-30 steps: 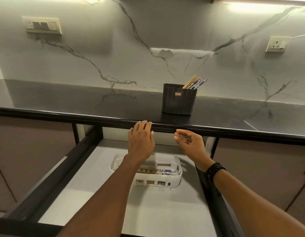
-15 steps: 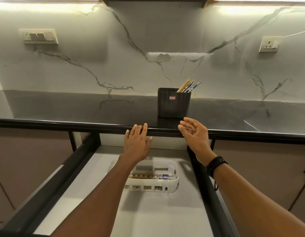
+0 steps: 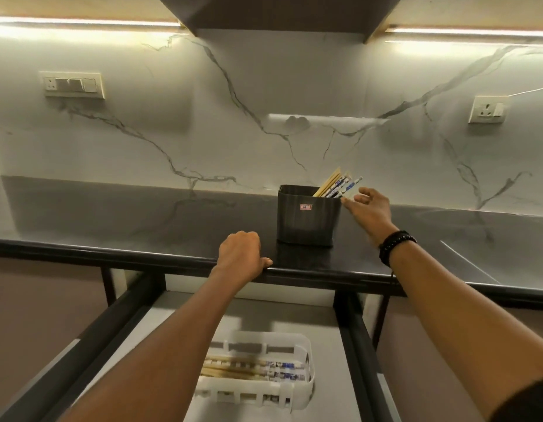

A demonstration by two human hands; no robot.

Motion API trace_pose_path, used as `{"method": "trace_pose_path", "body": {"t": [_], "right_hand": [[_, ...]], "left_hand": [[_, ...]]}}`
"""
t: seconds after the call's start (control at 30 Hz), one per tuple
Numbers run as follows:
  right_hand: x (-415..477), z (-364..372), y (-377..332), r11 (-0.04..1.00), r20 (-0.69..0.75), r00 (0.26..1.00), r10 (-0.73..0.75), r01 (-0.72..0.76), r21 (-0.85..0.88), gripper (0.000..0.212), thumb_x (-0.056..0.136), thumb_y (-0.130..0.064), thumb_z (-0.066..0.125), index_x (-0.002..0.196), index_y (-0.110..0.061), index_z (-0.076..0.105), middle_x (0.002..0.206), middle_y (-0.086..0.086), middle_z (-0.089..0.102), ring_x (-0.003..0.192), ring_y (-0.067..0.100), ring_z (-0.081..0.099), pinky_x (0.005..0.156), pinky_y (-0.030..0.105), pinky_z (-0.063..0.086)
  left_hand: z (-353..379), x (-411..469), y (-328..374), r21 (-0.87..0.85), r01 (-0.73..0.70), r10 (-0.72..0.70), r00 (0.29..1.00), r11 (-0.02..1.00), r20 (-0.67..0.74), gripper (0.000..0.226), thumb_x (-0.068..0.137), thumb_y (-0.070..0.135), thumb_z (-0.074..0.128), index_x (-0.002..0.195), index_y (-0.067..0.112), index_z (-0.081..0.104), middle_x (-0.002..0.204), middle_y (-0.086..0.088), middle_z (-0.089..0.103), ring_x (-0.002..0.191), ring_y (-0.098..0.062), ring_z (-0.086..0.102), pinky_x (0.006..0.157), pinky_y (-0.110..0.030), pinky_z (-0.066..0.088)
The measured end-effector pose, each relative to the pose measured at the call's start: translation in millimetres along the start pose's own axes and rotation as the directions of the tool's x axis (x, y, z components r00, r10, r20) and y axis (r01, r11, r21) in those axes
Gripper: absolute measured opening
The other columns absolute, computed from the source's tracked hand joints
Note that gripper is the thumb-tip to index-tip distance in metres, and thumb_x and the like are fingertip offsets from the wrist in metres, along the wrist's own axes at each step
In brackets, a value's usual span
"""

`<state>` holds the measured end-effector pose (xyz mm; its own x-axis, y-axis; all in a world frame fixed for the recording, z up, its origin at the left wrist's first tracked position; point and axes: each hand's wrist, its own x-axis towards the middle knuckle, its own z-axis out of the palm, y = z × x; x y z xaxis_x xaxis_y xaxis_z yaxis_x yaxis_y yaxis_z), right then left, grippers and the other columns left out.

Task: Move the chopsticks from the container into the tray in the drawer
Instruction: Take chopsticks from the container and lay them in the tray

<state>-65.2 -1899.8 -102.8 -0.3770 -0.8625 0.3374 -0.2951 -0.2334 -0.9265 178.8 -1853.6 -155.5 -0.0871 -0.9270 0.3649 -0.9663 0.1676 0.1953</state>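
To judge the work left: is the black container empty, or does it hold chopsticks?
Not empty. The container holds several chopsticks that lean out over its right rim.

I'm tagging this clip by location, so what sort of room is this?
Most likely a home kitchen: a dark countertop under a marble-look wall with sockets, and an open drawer holding a tray of chopsticks.
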Motion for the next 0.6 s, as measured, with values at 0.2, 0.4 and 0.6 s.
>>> {"method": "trace_pose_path", "body": {"t": [0.2, 0.4, 0.6], "right_hand": [[54, 16, 3, 0.998, -0.034, 0.998, 0.056, -0.055, 0.028, 0.059, 0.083, -0.025, 0.076, 0.135, -0.009, 0.051, 0.128, 0.011, 0.064, 0.114, 0.024, 0.062, 0.1, 0.041, 0.052], [71, 28, -9, 0.954, -0.07, 0.976, -0.205, 0.183, -0.238, 0.042, 0.083, -0.035, 0.075, 0.121, -0.017, 0.065, 0.13, 0.007, 0.057, 0.128, 0.027, 0.046, 0.104, 0.039, 0.04], [110, 33, -14, 0.967, 0.078, 0.993, -0.091, 0.107, -0.229, 0.043, 0.081, -0.04, 0.074, 0.117, -0.018, 0.067, 0.14, 0.005, 0.055, 0.132, 0.026, 0.046, 0.11, 0.039, 0.038]], "left_hand": [[-5, 30, 8, 0.14, -0.039, 0.025, 0.995, 0.989, 0.098, 0.034, 0.082, 0.046, 0.068, 0.078, 0.016, 0.053, 0.08, -0.001, 0.06, 0.077, -0.016, 0.056, 0.068, -0.029, 0.046], [0, 46, 10, 0.173, -0.057, 0.031, 0.988, 0.983, 0.149, 0.04, 0.083, 0.048, 0.066, 0.099, 0.012, 0.06, 0.094, -0.005, 0.064, 0.081, -0.017, 0.054, 0.071, -0.029, 0.046], [1, 48, 9, 0.165, -0.078, 0.048, 0.983, 0.983, 0.175, 0.038, 0.085, 0.047, 0.065, 0.1, 0.012, 0.059, 0.086, -0.003, 0.059, 0.079, -0.015, 0.053, 0.071, -0.028, 0.045]]}}
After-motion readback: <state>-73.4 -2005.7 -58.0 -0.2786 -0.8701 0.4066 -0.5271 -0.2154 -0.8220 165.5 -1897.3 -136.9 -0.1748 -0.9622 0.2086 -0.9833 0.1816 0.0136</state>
